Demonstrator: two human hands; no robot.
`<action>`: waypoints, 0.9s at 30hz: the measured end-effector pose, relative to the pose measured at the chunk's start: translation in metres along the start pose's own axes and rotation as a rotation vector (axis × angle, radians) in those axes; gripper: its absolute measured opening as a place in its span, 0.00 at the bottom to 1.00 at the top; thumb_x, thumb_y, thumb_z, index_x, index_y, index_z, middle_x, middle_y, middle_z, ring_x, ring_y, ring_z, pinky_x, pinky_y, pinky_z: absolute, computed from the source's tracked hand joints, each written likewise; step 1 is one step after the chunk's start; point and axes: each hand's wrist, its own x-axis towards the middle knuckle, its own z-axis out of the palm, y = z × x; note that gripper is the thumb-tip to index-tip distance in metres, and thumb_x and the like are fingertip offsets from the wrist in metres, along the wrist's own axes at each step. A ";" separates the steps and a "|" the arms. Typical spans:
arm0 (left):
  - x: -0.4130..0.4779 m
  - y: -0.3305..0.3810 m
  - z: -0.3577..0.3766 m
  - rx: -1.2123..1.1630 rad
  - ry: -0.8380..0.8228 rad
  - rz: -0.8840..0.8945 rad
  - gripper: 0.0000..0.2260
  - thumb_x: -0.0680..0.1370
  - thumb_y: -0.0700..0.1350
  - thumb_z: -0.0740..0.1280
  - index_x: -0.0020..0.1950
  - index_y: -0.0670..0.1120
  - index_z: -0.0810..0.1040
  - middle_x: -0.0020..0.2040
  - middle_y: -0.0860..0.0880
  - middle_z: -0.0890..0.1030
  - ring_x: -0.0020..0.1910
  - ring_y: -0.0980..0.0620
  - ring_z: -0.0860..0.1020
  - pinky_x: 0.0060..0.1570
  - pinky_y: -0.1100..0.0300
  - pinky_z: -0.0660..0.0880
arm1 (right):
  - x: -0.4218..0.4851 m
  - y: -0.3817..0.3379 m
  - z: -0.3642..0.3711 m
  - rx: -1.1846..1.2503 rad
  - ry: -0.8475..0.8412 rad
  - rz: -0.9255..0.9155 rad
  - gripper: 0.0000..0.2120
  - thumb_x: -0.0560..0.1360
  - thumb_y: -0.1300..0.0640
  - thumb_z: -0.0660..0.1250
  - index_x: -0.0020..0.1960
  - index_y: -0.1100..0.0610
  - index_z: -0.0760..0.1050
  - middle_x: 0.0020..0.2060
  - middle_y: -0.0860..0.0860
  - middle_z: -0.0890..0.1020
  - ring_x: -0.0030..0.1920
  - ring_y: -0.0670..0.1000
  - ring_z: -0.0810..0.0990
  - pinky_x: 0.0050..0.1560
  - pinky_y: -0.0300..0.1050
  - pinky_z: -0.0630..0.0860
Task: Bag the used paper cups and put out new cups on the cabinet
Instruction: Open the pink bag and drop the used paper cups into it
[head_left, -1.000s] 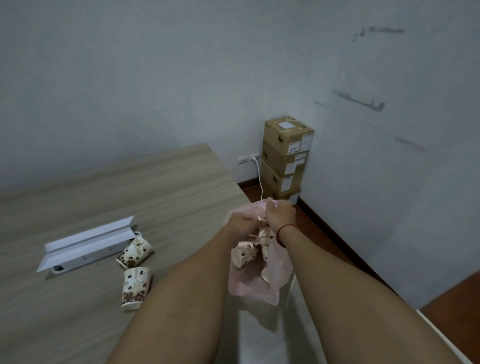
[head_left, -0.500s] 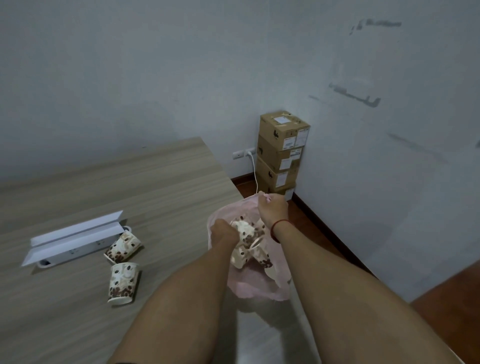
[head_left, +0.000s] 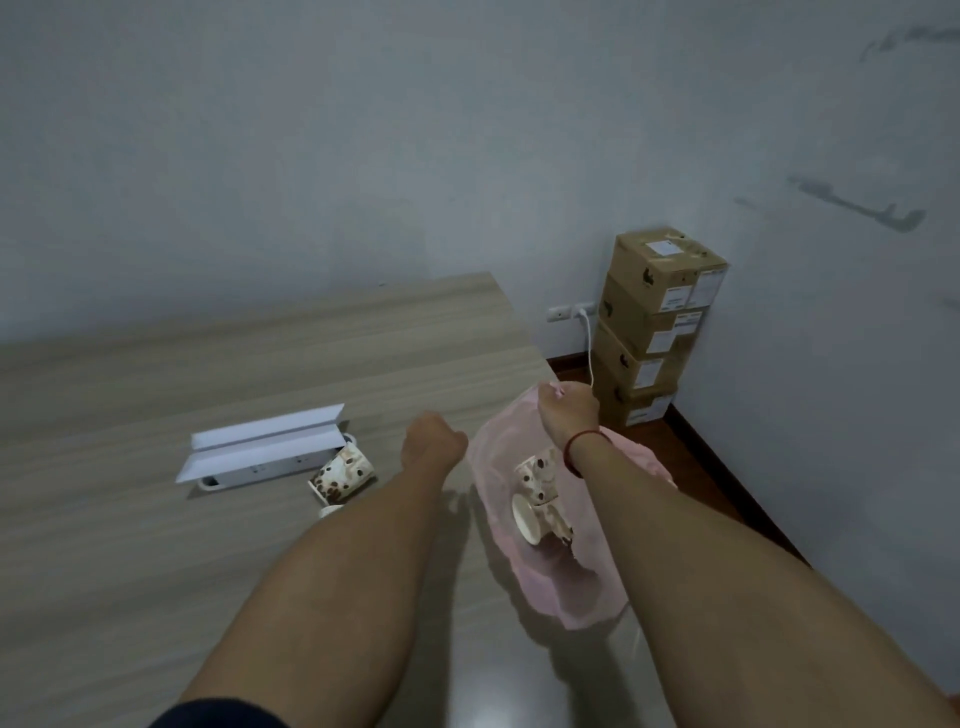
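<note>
Pink bag (head_left: 550, 587) hangs at the right edge of the cabinet (head_left: 156, 571). The right hand (head_left: 569, 415) pinches the bag's far rim and holds the mouth up. 2 used cups (head_left: 537, 493) lie on their sides inside the bag. The left hand (head_left: 434, 441) is outside the bag, above the cabinet top, between the bag and cup 3 (head_left: 343, 475). Its fingers point away from the camera, so open or closed cannot be determined. Cup 3 lies on its side against a white strip (head_left: 265, 452). The rim of cup 4 (head_left: 330, 512) shows just beside the left forearm.

Step in hand, by judgement: bagging, about half complete. No new cups are out.

Next move:
1. Left hand reaches cup 3 and grips its wall.
2. Left hand carries it to the bag mouth.
3. Right hand holds the mouth wide.
</note>
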 end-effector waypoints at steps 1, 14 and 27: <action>0.008 -0.008 -0.007 0.015 0.004 -0.009 0.12 0.71 0.44 0.67 0.49 0.37 0.81 0.51 0.38 0.83 0.52 0.40 0.82 0.51 0.51 0.78 | 0.000 -0.004 0.009 -0.002 -0.006 0.000 0.13 0.77 0.57 0.59 0.42 0.64 0.77 0.39 0.58 0.75 0.43 0.54 0.73 0.46 0.43 0.68; 0.097 -0.124 -0.030 0.380 -0.176 0.016 0.21 0.77 0.42 0.64 0.70 0.48 0.71 0.69 0.40 0.70 0.70 0.40 0.68 0.68 0.47 0.69 | 0.011 -0.003 0.103 -0.062 -0.051 0.099 0.12 0.78 0.55 0.59 0.47 0.63 0.76 0.43 0.57 0.75 0.45 0.55 0.74 0.47 0.45 0.70; 0.116 -0.133 -0.036 0.667 -0.149 0.127 0.23 0.75 0.51 0.70 0.66 0.42 0.73 0.65 0.39 0.72 0.64 0.40 0.70 0.62 0.49 0.71 | 0.020 0.008 0.115 -0.100 -0.039 0.126 0.16 0.79 0.53 0.59 0.35 0.58 0.71 0.40 0.57 0.74 0.42 0.54 0.73 0.44 0.43 0.68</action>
